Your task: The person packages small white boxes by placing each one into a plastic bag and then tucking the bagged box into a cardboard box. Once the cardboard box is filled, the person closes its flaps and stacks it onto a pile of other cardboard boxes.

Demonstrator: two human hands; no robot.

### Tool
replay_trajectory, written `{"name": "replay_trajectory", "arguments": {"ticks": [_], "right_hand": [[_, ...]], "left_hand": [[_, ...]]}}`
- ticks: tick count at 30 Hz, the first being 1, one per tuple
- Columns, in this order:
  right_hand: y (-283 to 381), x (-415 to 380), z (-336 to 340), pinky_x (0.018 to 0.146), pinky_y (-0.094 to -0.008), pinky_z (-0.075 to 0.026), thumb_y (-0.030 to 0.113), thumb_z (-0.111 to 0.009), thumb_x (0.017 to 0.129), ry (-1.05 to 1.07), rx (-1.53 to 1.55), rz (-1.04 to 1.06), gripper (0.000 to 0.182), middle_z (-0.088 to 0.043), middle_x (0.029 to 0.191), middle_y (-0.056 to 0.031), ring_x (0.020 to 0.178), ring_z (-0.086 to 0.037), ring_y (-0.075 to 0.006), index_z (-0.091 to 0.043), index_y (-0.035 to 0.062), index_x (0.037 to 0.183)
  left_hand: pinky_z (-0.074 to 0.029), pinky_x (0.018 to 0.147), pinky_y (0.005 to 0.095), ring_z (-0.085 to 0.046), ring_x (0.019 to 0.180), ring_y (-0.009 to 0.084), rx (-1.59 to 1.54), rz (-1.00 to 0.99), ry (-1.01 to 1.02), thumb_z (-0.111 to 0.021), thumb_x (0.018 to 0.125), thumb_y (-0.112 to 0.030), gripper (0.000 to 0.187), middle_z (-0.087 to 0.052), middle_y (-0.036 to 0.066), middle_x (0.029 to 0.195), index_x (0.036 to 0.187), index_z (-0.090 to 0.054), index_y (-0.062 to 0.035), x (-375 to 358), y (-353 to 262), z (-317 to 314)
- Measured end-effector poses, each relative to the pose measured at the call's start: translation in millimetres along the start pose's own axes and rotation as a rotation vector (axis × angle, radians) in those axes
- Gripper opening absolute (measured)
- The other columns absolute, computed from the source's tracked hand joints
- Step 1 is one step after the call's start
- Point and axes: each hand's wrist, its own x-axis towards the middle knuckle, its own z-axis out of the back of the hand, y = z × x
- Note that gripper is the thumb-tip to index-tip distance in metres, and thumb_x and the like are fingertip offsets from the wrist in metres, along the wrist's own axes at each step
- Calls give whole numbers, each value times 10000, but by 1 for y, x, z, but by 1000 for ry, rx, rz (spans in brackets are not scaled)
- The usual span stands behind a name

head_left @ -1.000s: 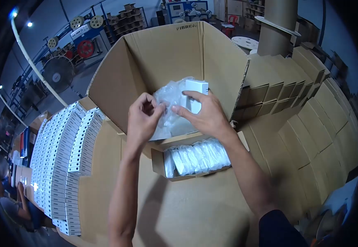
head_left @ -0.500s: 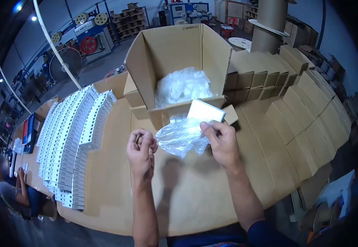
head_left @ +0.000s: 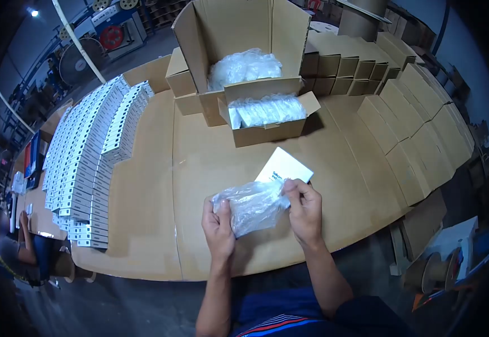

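Both hands hold a clear plastic bag (head_left: 251, 209) over the near part of the cardboard-covered table (head_left: 205, 163). My left hand (head_left: 218, 227) pinches the bag's left end between thumb and fingers. At the other end, my right hand (head_left: 305, 210) grips the plastic together with the lower corner of a white box (head_left: 285, 166), which has small print on its face. Beyond them stands an open small carton (head_left: 268, 135) filled with plastic-wrapped white items (head_left: 269, 110). Behind it, a large open carton (head_left: 236, 28) holds a heap of clear plastic bags (head_left: 247, 65).
Long rows of stacked white boxes (head_left: 84, 151) cover the table's left side. Folded brown cartons (head_left: 418, 132) line the right, with more cartons (head_left: 351, 62) behind. A person (head_left: 17, 247) sits at the far left. Cable spools (head_left: 438, 269) stand at lower right.
The view has tipped downward, showing the small carton fully. My left hand has closed on the bag's left end, and the bag is stretched between both hands. The white box's printed face now shows.
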Motion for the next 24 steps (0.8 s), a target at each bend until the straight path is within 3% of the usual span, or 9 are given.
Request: {"name": "replay_trajectory", "arguments": {"ticks": [5,8,9,12,15,18,19,22,24], "right_hand": [[-17,-41,-2,888,-266,-525,301,-761,979,152,279,-78,522,-644,1063,-60,1007,-636,-116,-610,-85,1296],[-33,-62,-13,748,-228,-512,255,-790,958,78,211,-237,479,-650,1038,-58,883,-621,-89,-634,-86,1257],[-39,-65,-13,667,-221,-456,239,-780,965,55,157,-327,366,-652,1007,-40,803,-571,-69,-698,-68,1147],[-41,-60,-11,617,-244,-412,225,-780,963,30,30,-285,261,-645,937,-25,744,-517,-66,-747,-27,1020],[-42,-55,-4,642,-312,-453,177,-812,912,-21,-191,-3,188,-628,916,-97,766,-562,-158,-750,7,962],[-39,-54,8,714,-368,-503,108,-823,853,29,-323,106,160,-640,985,-170,865,-635,-293,-744,12,954],[-27,-52,10,731,-376,-510,101,-822,847,62,-392,141,159,-643,994,-175,885,-642,-311,-744,13,953],[-12,-52,12,807,-400,-533,63,-816,823,150,-460,169,162,-652,1025,-196,953,-655,-357,-748,14,962],[-11,-50,15,826,-400,-538,53,-815,822,218,-429,181,163,-655,1032,-200,964,-661,-355,-749,14,966]], "left_hand": [[-492,762,241,-578,872,62,-33,-42,-142,-530,1105,-170,179,-630,41,1020,1200,-490,-24,-27,19,-4],[-488,755,234,-573,854,61,-109,-11,-105,-548,1092,-142,144,-628,43,1012,1169,-481,-40,-40,27,1],[-493,759,236,-578,850,63,-109,9,-82,-561,1080,-120,139,-635,49,1006,1162,-476,-46,-45,33,5],[-513,780,247,-603,851,82,-174,94,-28,-591,1037,-43,171,-654,67,1003,1147,-462,-60,-49,42,18],[-551,880,312,-668,970,168,-478,153,118,-611,945,61,366,-676,103,1070,1249,-441,-52,-41,50,49],[-544,923,321,-684,1015,187,-427,217,127,-628,933,40,485,-678,119,1106,1361,-412,-31,-30,1,31],[-548,898,291,-680,1029,180,-112,130,215,-691,914,25,604,-671,142,1134,1432,-386,-24,-26,1,33],[-555,850,270,-667,1049,181,438,140,318,-724,895,55,608,-658,149,1159,1410,-410,-22,-20,-24,20],[-556,806,259,-651,1014,178,253,179,203,-735,874,78,604,-632,110,1093,1385,-435,-43,-17,-22,20]]}}
